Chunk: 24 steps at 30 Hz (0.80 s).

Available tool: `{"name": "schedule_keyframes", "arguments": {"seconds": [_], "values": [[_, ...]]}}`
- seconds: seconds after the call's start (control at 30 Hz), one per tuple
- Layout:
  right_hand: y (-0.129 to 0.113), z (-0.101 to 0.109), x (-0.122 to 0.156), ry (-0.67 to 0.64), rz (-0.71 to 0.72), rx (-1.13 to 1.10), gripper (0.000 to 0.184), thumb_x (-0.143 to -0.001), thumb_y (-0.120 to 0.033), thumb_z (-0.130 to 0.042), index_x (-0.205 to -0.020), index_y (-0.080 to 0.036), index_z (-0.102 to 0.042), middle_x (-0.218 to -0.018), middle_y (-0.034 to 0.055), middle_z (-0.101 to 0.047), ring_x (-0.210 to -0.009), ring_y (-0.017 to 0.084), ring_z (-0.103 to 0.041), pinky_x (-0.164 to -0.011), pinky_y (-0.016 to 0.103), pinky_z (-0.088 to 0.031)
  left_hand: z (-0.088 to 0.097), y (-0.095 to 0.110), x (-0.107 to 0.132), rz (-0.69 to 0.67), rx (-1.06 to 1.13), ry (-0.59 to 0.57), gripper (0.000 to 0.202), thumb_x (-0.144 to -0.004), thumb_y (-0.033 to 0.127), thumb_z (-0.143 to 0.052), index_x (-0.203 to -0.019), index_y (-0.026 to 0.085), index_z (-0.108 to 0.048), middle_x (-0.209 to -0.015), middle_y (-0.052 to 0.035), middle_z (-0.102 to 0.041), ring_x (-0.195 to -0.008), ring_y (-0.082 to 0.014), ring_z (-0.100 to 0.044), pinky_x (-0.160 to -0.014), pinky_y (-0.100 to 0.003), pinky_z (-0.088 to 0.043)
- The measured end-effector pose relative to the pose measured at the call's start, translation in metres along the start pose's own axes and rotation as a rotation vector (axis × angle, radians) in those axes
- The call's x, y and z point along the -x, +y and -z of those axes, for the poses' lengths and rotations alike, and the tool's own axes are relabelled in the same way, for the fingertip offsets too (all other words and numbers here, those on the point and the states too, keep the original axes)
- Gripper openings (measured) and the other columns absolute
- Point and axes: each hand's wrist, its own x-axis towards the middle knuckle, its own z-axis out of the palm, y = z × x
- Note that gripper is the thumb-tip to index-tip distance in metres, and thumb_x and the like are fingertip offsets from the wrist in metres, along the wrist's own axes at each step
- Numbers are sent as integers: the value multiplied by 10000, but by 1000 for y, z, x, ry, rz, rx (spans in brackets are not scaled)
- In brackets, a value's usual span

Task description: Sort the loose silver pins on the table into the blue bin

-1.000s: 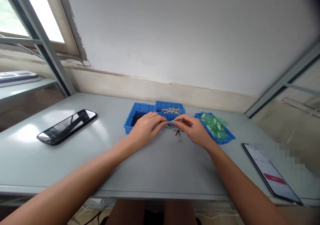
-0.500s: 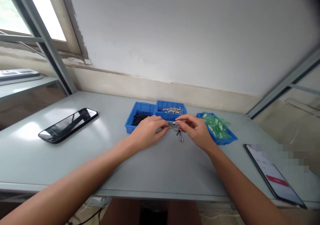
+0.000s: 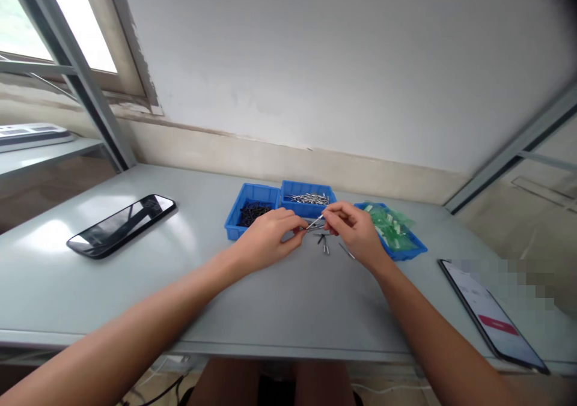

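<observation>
My left hand (image 3: 274, 233) is closed, thumb and forefinger pinching the lower left end of a thin silver metal pin (image 3: 315, 221). At the pin's upper right end, the fingertips of my right hand (image 3: 354, 230) are pinched together on it. The pin slants up to the right between both hands. Below it, several loose pins (image 3: 325, 247) lie on the table, and a single thin pin (image 3: 346, 250) rests under my right hand. Behind the hands, a blue bin (image 3: 309, 206) contains many silver pins. Small dark parts (image 3: 253, 212) fill another blue bin (image 3: 232, 229) beside my left hand.
Right of my right hand, a blue tray (image 3: 408, 254) holds green plastic bags (image 3: 390, 229). A phone (image 3: 491, 316) with a lit screen lies near the right front edge. A dark glossy device (image 3: 121, 226) is on the left of the grey table (image 3: 288, 310).
The pin between my hands now shows more clearly, slanting up to the right. My right hand has shifted slightly. A loose pin now shows beneath it. My left hand stays about where it was.
</observation>
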Motion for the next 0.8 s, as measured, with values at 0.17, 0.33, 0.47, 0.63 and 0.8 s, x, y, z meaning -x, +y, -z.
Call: {"name": "schedule_keyframes", "arguments": {"seconds": [0.17,0.33,0.47,0.63,0.8], "values": [[0,0,0,0,5,27,175,-832,-342,-538,-770,-186,-588,-635,-5,-573,-587,116,-539,-558,234,-427,1,1,0,-1,4,4,130,-866,181,-479,-885,172,-608,-781,-17,-613,-760,-138,-540,-687,-250,-436],[1,1,-1,0,-2,18,166,-828,-343,-544,-779,-190,-588,-620,-10,-572,-579,116,-539,-553,236,-425,0,0,-1,-2,18,-3,146,-877,198,-470,-894,176,-613,-782,-22,-617,-764,-142,-543,-689,-256,-439],[0,2,0,1,2,15,159,-829,-333,-540,-767,-192,-583,-624,-13,-562,-584,114,-535,-554,235,-419,0,0,0,20,27,0,152,-869,192,-474,-908,180,-621,-790,-23,-617,-755,-139,-550,-690,-260,-445],[0,2,-1,-6,-5,13,167,-830,-340,-537,-766,-192,-577,-614,-13,-564,-570,113,-528,-546,237,-414,1,0,-1,23,34,1,157,-867,189,-472,-902,177,-624,-787,-27,-615,-754,-140,-549,-683,-259,-447],[1,1,-1,-15,-10,5,163,-837,-334,-529,-772,-191,-576,-625,-13,-571,-575,109,-530,-552,231,-419,0,1,-1,33,54,11,164,-879,186,-466,-915,171,-626,-797,-30,-620,-754,-138,-553,-690,-255,-446]]}}
